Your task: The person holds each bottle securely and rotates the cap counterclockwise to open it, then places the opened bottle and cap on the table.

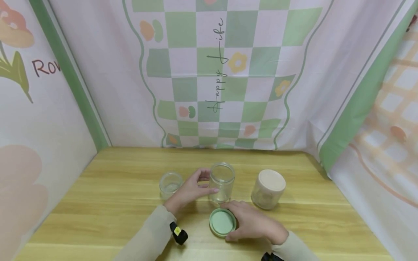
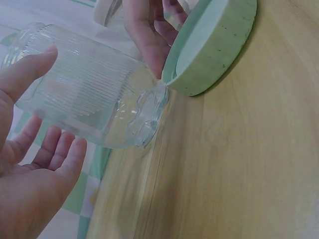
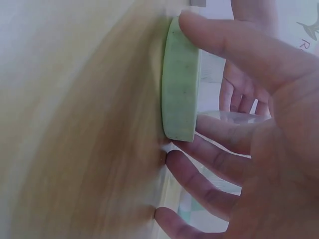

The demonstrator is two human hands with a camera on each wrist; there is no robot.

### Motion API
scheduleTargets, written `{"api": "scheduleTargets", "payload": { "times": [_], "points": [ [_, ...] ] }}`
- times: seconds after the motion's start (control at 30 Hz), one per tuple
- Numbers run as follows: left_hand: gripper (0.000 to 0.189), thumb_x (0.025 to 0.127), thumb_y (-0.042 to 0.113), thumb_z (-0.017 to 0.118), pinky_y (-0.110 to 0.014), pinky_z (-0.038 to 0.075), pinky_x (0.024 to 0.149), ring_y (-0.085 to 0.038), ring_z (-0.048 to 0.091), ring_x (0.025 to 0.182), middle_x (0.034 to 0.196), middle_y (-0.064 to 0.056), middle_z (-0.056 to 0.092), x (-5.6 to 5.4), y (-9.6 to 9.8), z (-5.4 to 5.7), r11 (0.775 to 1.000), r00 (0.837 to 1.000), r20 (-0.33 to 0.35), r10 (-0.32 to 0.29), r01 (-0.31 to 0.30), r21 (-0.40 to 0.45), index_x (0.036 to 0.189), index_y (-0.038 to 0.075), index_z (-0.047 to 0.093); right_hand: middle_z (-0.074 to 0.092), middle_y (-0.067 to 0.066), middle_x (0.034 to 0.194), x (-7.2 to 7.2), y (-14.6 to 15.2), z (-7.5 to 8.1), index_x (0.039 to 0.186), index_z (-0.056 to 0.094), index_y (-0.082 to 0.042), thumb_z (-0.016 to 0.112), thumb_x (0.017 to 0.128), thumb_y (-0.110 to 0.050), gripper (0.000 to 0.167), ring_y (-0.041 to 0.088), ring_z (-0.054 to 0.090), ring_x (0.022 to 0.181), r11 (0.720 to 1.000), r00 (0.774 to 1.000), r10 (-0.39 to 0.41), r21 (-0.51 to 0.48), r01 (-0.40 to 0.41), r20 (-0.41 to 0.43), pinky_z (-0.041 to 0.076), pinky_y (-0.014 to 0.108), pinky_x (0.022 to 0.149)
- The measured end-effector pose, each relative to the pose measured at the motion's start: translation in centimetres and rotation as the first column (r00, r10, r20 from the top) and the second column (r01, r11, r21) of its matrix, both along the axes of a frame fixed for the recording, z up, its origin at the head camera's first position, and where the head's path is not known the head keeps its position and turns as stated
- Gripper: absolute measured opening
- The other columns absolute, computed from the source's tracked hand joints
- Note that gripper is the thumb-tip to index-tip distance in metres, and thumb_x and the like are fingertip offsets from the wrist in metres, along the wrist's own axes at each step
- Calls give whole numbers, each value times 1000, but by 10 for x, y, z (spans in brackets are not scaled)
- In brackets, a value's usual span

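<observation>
A clear ribbed glass jar [image 1: 222, 185], without a lid, stands upright at the middle of the table. My left hand [image 1: 195, 187] is around its left side, thumb in front and fingers loosely spread beside the glass in the left wrist view. Nearer to me is a round light green lid [image 1: 222, 222], its recessed face up. My right hand [image 1: 251, 222] holds this lid by the edge, with the thumb at the near side and the fingers at the far side. In the right wrist view the lower fingertips [image 3: 164, 214] reach down to the tabletop.
A small open glass jar [image 1: 171, 183] stands at the left, partly hidden by my left hand and wrist. To the right is a glass jar with a cream lid [image 1: 271, 180]. A checked cloth [image 1: 241, 87] hangs behind the wooden table [image 1: 130, 166].
</observation>
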State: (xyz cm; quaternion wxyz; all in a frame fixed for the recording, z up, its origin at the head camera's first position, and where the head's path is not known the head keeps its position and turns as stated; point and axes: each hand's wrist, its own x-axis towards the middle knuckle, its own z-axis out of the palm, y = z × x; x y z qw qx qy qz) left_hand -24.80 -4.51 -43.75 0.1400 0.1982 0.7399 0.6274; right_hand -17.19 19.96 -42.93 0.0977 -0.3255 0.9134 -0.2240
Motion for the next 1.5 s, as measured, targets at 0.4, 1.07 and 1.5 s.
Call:
{"api": "scheduleTargets", "payload": {
  "times": [0.4, 1.07, 1.5],
  "points": [
    [71, 81, 35, 86, -43, 44, 108, -25, 48, 127, 134, -3, 52, -1, 0, -2, 1000, 1000, -22, 11, -10, 2, 138, 15, 50, 58, 2, 132, 1, 2, -1, 145, 50, -12, 83, 74, -57, 90, 22, 55, 115, 1000, 1000, -12, 8, 12, 16, 50, 47, 93],
    [75, 82, 39, 84, -42, 45, 107, -22, 50, 126, 135, -1, 52, 1, -5, 12, 997, 993, -115, 29, -38, -70, 144, 19, 46, 63, 9, 129, -1, 9, 14, 132, 59, -6, 65, 97, -44, 53, 29, 63, 109, 984, 999, -41, -174, 38, -16, 56, 46, 90],
    [77, 83, 31, 85, -44, 41, 110, -27, 48, 130, 141, -9, 50, 3, -7, 30, 998, 982, -178, 60, -60, 6, 145, 11, 44, 69, -2, 120, -6, 12, 35, 121, 67, -10, 70, 96, -24, 29, 22, 66, 98, 958, 953, -157, -275, 83, -260, 58, 38, 80]
  ]
}}
